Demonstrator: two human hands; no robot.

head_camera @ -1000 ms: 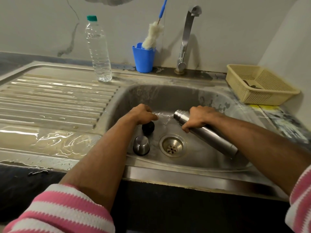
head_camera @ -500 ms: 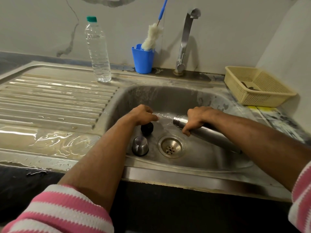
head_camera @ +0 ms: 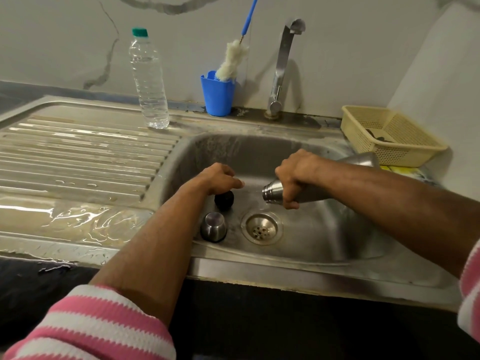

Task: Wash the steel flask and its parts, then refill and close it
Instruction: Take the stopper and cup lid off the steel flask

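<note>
Over the basin of the steel sink [head_camera: 324, 245]: one steel flask [head_camera: 275, 191], uncapped, held in the air by the right hand [head_camera: 293, 175], whose fingers and thumb curl round the shoulder just behind the neck. Long axis runs from lower left to upper right — open mouth pointing left and slightly down toward the drain [head_camera: 261, 229], base raised toward the cream basket [head_camera: 389, 136]; the base end shows above the right forearm, the middle of the body hidden behind it. Water lies on the sink floor below the mouth. Left hand [head_camera: 220, 178]: over the basin, well apart from the flask mouth, fingers curled in with one fingertip pointing toward it; whether it holds anything cannot be told. Directly under that hand, on the sink floor — one black stopper [head_camera: 224, 200], round. Just in front of it, one steel cup lid [head_camera: 213, 226], standing mouth down, left of the drain. On the surface behind the basin: tap [head_camera: 281, 68], spout overhead; blue cup [head_camera: 218, 96] holding a white bottle brush [head_camera: 232, 62] with a blue handle, leaning right; clear plastic water bottle [head_camera: 149, 79], upright, green cap on, at the back of the wet ribbed drainboard [head_camera: 78, 157]. Sleeves striped pink and white, pushed up both forearms.
</note>
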